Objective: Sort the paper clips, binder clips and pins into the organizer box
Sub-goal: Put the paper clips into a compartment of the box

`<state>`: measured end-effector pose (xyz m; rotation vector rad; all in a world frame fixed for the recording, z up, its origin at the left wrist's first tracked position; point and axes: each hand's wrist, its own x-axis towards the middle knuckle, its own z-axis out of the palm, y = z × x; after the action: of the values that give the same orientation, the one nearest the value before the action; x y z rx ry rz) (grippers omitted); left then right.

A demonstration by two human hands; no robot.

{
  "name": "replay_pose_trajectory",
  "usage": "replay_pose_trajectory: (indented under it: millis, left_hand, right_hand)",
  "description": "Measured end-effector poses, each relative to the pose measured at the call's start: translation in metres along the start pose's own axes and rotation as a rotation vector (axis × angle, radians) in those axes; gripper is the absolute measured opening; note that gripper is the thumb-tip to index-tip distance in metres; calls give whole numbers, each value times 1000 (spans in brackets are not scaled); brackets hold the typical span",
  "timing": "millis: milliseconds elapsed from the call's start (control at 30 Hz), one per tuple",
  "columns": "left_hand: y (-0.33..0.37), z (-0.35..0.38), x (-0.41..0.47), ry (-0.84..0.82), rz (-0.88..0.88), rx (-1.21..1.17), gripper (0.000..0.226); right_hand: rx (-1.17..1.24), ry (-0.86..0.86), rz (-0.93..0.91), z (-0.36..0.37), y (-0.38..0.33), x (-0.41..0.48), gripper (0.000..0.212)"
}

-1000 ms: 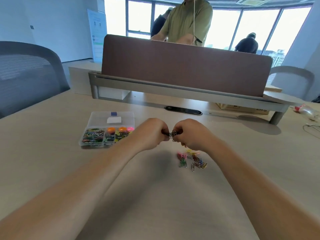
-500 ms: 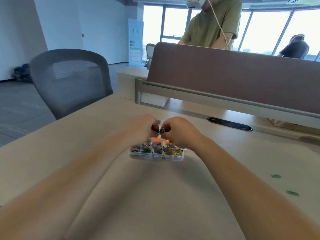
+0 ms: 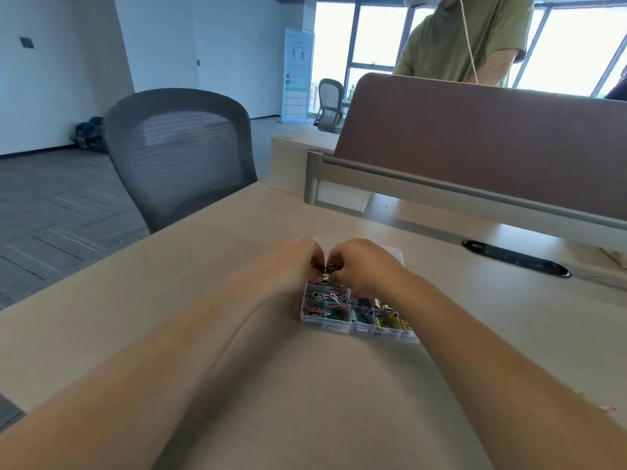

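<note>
Two hands meet just above the box (image 3: 339,325), at its far left end. The left hand (image 3: 291,262) and the right hand (image 3: 366,266) each have their fingers curled in, pinching between them a small dark bit of metal, the clips (image 3: 327,268). From here it is too small to say whether it is one piece or several linked together. It looks to me as if they are being worked apart before the drop. If the pieces give way suddenly, one may spring out of the fingers and skid across the table (image 3: 203,300), or fall into the wrong cell. Below the hands the left cells hold paper clips (image 3: 327,296) and the right cells binder clips (image 3: 383,317), so a slip to the right would mix the sorts. The right wrist hangs over the box and hides part of it, and a careless pull downward could knock the light plastic wall and jolt the contents over the dividers. The lid (image 3: 395,254) lies open behind, close to the right hand, and could be nudged. Letting go low over the proper cell would be safer, I'd say.
</note>
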<state>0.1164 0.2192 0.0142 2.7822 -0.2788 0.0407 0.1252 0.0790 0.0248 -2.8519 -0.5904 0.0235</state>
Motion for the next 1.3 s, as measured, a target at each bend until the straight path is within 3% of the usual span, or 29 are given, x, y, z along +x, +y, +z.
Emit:
replay_pose_trajectory:
  millis: [800, 1133, 1300]
  left_hand:
    - [-10, 15, 7, 66, -12, -10, 22]
    - [-8, 15, 3, 76, 32, -7, 25]
    - [-9, 16, 2, 66, 70, 16, 27]
  right_hand:
    - [-14, 8, -20, 11, 6, 3, 32]
    - [-7, 42, -5, 8, 8, -1, 18]
    - [-30, 25, 8, 4, 11, -3, 21]
